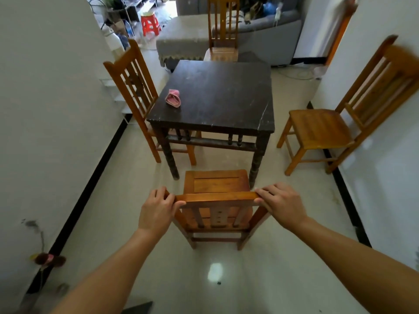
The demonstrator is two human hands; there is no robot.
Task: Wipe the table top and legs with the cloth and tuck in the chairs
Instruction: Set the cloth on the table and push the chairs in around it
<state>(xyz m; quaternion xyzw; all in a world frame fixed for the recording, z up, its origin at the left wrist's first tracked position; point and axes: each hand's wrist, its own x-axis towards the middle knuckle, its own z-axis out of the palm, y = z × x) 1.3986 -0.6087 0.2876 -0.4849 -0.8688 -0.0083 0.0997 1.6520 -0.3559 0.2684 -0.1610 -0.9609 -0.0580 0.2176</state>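
Wooden chair (217, 182) rail clasped by left hand (156, 211) and right hand (281, 205).

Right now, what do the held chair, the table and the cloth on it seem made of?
Chair: orange-brown wood, glossy varnish, visible grain. Table: dark, probably wood, matte and scuffed, with turned spindles; the streaked top could be stone. Cloth: pink soft fabric, crumpled folds.

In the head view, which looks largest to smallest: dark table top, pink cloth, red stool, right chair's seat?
1. dark table top
2. right chair's seat
3. red stool and pink cloth look alike; the stool stands far off, so I leave them unranked.
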